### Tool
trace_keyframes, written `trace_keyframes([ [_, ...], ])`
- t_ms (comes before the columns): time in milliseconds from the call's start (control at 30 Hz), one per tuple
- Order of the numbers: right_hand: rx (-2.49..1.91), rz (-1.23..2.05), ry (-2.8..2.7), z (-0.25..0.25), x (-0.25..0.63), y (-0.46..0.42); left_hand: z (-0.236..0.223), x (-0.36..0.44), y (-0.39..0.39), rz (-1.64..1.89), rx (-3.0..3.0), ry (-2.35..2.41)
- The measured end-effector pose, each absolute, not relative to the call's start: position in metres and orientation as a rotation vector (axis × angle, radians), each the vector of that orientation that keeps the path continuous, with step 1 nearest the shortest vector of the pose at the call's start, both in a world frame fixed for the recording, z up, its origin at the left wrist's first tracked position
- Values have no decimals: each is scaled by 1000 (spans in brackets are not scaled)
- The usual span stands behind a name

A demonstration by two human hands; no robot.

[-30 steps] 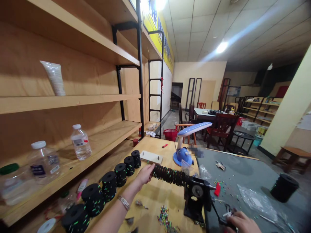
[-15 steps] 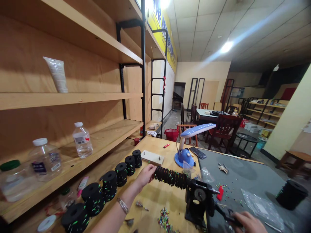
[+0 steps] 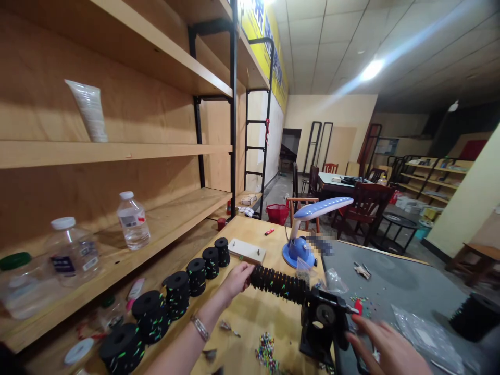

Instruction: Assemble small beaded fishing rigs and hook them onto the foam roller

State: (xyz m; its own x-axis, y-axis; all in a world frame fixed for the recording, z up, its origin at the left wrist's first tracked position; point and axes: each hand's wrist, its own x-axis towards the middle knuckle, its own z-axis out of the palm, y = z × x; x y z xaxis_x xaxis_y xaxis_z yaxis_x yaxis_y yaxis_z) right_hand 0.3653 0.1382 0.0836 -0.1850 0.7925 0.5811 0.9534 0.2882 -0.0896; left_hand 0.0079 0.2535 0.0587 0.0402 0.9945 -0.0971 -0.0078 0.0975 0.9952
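Observation:
My left hand (image 3: 239, 281) pinches the left end of a black ribbed roll (image 3: 277, 282) flecked with small green and orange bits. The roll lies level, its right end at a black hand-cranked machine (image 3: 322, 320) on the table. My right hand (image 3: 388, 344) is beside the machine's crank side, thumb and forefinger spread; its lower part hides much of the crank. Several black spools (image 3: 150, 315) with green bits stand in a row left of my left forearm. Below the roll lies a pile of small multicoloured beads (image 3: 266, 351).
A blue desk lamp (image 3: 300, 253) stands behind the roll, near a pale board with two pegs (image 3: 247, 251). Clear plastic bags (image 3: 420, 330) and another black spool (image 3: 476, 316) lie on the grey mat at right. Wooden shelves with bottles (image 3: 133, 221) rise at left.
My right hand has shifted up and left, its fingers now spread by the machine rather than around the crank handle. My left hand stays at the roll's end. The view has tilted slightly.

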Motion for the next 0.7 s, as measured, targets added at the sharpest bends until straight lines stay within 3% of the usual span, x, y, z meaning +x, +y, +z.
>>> trace_keyframes([
  [100,-1185,-568,-2183,111,285,158,59,8,253,1115,1148,1204],
  [233,-1100,-604,-2230,109,210,171,58,9,254,1121,1155,1194],
  [367,-1103,-372,-2236,103,206,168,57,8,256,1112,1158,1189],
  [533,-1176,-418,-2216,116,215,180,59,7,255,1114,1175,1173],
  [700,-1114,-247,-2281,116,206,179,61,8,254,1110,1176,1169],
])
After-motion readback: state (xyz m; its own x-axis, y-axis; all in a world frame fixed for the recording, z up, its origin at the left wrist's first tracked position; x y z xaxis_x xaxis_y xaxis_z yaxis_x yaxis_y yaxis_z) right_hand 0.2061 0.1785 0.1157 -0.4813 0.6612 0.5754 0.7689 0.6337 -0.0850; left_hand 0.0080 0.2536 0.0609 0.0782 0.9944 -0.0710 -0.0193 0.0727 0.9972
